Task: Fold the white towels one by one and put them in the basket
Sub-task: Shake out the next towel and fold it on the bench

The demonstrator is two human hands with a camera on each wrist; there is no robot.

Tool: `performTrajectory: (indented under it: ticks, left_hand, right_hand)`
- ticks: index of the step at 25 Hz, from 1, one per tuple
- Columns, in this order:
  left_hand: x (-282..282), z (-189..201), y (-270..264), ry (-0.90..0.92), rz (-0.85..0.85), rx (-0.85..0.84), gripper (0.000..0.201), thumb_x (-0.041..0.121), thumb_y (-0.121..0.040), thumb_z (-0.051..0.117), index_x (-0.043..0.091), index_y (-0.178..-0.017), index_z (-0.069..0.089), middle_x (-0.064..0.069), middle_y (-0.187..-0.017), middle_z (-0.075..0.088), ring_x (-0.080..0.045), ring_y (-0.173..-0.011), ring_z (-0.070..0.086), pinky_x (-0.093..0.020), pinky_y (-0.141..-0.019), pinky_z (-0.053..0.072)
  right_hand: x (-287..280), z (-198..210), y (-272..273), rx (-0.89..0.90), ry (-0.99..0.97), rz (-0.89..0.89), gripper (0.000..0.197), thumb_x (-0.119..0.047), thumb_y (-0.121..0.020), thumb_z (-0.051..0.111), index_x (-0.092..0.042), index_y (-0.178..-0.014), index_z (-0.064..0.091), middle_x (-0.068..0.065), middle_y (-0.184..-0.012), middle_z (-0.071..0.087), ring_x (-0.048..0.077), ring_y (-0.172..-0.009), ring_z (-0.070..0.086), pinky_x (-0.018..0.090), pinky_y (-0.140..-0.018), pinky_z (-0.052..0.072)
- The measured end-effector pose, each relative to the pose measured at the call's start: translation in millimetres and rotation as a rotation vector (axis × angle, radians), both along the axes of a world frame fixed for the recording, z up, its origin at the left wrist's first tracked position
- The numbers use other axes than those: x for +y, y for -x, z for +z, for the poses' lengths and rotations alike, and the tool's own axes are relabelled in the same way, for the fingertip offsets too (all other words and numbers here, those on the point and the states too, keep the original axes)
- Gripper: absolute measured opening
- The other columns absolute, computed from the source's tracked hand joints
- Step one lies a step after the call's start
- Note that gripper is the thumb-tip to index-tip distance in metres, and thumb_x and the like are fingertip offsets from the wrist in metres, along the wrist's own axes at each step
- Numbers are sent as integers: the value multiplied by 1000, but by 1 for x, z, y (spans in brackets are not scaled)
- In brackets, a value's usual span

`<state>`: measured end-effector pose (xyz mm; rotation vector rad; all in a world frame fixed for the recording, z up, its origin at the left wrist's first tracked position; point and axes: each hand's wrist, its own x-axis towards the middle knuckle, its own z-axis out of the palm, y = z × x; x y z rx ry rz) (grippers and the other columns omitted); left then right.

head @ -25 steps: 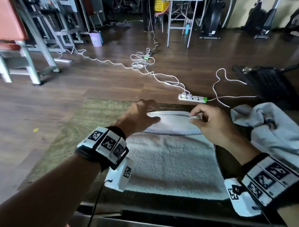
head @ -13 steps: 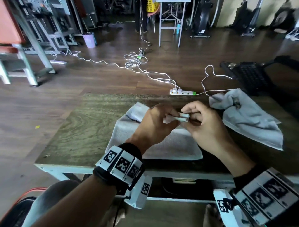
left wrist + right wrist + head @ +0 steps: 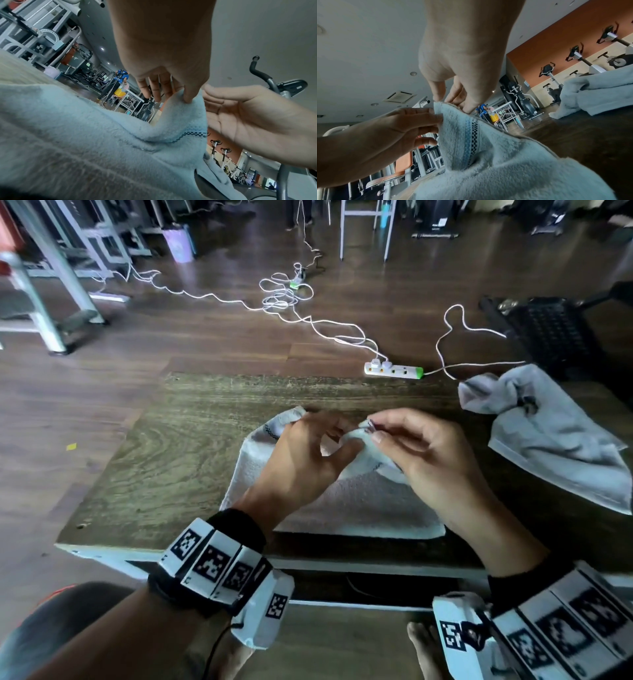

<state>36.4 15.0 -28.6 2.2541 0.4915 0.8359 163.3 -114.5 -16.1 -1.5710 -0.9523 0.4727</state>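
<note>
Head view: white towel (image 3: 356, 501) flat at frame centre on wooden worktop (image 3: 178, 446), one corner lifted. Right hand (image 3: 424, 460) pinching that raised corner between thumb and fingers. Left hand (image 3: 305, 463) just beside, thumb on same corner, other fingers straight and touching cloth; probably a light pinch, hard to tell from wrist views. Second towel (image 3: 555, 436) crumpled at right edge of frame, well apart. Power strip (image 3: 394, 369) on floor beyond worktop, upper centre. Dark basket (image 3: 548, 333) on floor, upper right.
</note>
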Motion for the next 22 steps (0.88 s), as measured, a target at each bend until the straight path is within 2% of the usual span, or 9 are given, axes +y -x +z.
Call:
performTrajectory:
  ticks: [3, 7, 9, 11, 13, 15, 17, 20, 22]
  left_hand:
    - [4, 2, 1, -38, -2, 22, 8, 22, -88, 71, 15, -91, 69, 16, -80, 64, 13, -79, 56, -1, -66, 35]
    - [12, -8, -5, 42, -84, 4, 10, 24, -89, 70, 14, -93, 68, 11, -82, 68, -4, -80, 64, -12, -69, 43]
    - [13, -11, -7, 69, -102, 8, 11, 23, -89, 70, 14, -94, 68, 12, -82, 68, -4, -77, 64, -15, -70, 45]
    - [14, -11, -8, 75, -107, -6, 10, 23, -89, 70, 14, -94, 68, 13, -81, 68, -3, -76, 64, -18, -71, 47]
    - [13, -10, -9, 74, -108, -15, 10, 23, -90, 70, 14, -94, 69, 13, -80, 68, -2, -75, 64, -18, -71, 48]
    - [12, -9, -9, 77, -120, -19, 10, 22, -91, 69, 13, -95, 70, 14, -80, 67, 0, -75, 63, -14, -71, 46]
    - [10, -10, -9, 81, -128, -23, 10, 20, -91, 68, 11, -94, 71, 14, -81, 67, 1, -75, 62, -12, -72, 45]
    - [8, -8, -8, 105, -136, -39, 10, 19, -90, 70, 10, -94, 72, 8, -82, 70, -4, -77, 65, -18, -73, 49]
    - [5, -6, -8, 133, -142, -60, 9, 18, -89, 71, 11, -94, 70, 4, -82, 72, -8, -76, 67, -21, -73, 51]
  right_hand:
    - [6, -1, -3, 31, 35, 7, 14, -15, -91, 71, -18, -104, 75, -9, -95, 77, 3, -89, 73, 18, -76, 55]
    - [10, -1, -9, 61, 103, 11, 12, -17, -89, 73, -19, -101, 76, -5, -93, 77, 9, -90, 73, 26, -81, 56]
    - [10, 0, -12, 80, 125, 14, 11, -17, -88, 75, -20, -99, 77, -2, -92, 78, 12, -90, 73, 27, -82, 55]
    - [9, 0, -12, 97, 118, 14, 11, -16, -87, 75, -20, -97, 77, -3, -88, 78, 8, -83, 72, 22, -75, 55]
    - [6, 2, -11, 134, 105, 7, 11, -13, -89, 72, -17, -98, 76, -11, -72, 73, -2, -63, 65, 13, -56, 49]
    - [2, 3, -12, 165, 109, 3, 13, -9, -93, 67, -10, -103, 75, -17, -55, 63, -5, -47, 55, 8, -45, 40]
    - [-1, 3, -13, 169, 119, 10, 13, -7, -94, 65, -9, -103, 74, -16, -54, 62, -3, -45, 54, 9, -44, 39]
    - [-3, 3, -14, 149, 119, 5, 14, -7, -93, 67, -16, -97, 77, -9, -65, 70, -1, -53, 59, 11, -47, 42]
    - [-4, 3, -13, 127, 118, 0, 14, -7, -92, 67, -17, -96, 77, -9, -66, 71, -2, -54, 60, 11, -49, 42]
